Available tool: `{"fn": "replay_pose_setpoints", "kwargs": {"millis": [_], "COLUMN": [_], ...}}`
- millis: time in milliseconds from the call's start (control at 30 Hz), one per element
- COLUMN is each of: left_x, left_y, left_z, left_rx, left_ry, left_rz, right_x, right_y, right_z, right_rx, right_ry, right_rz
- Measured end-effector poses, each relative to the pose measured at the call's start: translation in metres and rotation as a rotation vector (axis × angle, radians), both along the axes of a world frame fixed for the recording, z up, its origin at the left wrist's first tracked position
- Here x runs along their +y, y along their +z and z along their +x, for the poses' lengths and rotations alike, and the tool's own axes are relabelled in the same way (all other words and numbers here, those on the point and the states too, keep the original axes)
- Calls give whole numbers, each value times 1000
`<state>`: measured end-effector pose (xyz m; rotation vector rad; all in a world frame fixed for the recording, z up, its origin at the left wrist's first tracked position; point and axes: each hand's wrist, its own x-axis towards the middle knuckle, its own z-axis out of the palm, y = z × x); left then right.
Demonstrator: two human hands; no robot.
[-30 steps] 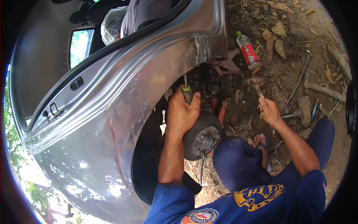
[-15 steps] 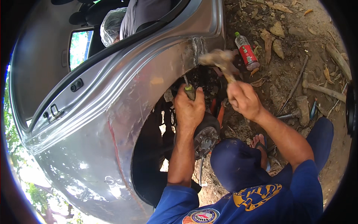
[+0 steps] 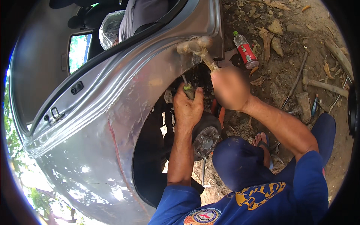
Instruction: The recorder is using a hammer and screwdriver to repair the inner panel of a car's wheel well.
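Head view | left hand [image 3: 188,108] grips green-handled chisel [image 3: 187,88] in wheel arch | right hand [image 3: 228,88] holds raised hammer [image 3: 195,47] | hub [image 3: 205,137] below, bare, wheel off

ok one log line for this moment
left hand: grips green-handled tool in wheel arch | right hand: holds hammer raised, blurred | brake drum: bare, no wheel | bottle: on dirt

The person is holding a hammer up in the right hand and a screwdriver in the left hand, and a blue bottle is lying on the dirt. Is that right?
Nearly. The bottle on the dirt is red with a green cap, not blue. The rest holds: the right hand raises a hammer and the left hand holds a screwdriver inside the wheel arch. The head view shows it.
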<state>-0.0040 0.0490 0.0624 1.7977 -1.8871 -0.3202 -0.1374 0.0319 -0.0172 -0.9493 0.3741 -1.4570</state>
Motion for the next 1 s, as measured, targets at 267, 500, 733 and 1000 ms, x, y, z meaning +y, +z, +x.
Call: {"fn": "replay_pose_setpoints", "kwargs": {"millis": [267,500,733,1000], "left_x": [3,5,7,18], "left_y": [1,7,19,24], "left_z": [-5,-10,-3,-8], "left_rx": [-44,92,223,152], "left_ry": [87,91,43,123], "left_rz": [47,103,272,224], "right_x": [7,12,30,35], "right_y": [-3,-8,-28,-1], "right_z": [-2,-12,3,-6], "right_rx": [63,29,100,-155], "right_ry": [-75,-9,27,54], "right_rz": [32,102,105,78]}}
